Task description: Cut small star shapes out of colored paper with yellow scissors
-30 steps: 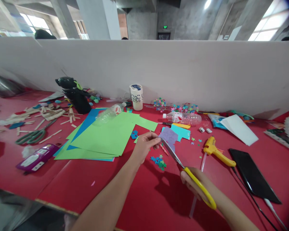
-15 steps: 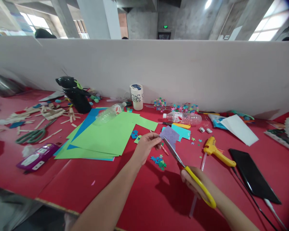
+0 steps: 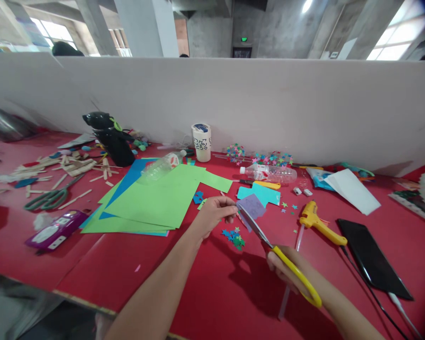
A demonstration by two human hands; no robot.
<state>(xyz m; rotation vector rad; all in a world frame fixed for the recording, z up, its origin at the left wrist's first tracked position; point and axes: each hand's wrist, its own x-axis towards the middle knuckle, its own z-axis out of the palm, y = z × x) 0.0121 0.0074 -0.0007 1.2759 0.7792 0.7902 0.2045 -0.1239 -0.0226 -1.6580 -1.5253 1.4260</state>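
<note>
Between the thumb and fingers of my left hand (image 3: 217, 212) is the edge of a small purple paper (image 3: 253, 207), held above the table. My right hand (image 3: 286, 267) grips the yellow-handled scissors (image 3: 295, 274), whose metal blades reach up and left to the paper near my left fingertips. The blades look nearly closed at the paper; whether they are cutting is too small to tell. Below the paper lies a little pile of blue and green paper stars (image 3: 235, 237). Blue paper pieces (image 3: 264, 193) rest just behind the purple one.
Green sheets (image 3: 152, 198) lie at left, with a plastic bottle (image 3: 163, 165) on them. A second bottle (image 3: 269, 173) and a cup (image 3: 201, 142) stand or lie behind. To the right are a yellow glue gun (image 3: 320, 222) and a black tablet (image 3: 373, 257).
The purple paper has turned and lifted slightly, showing more of the blue paper behind it. Both hands stay almost in place, the scissors shifting a little.
</note>
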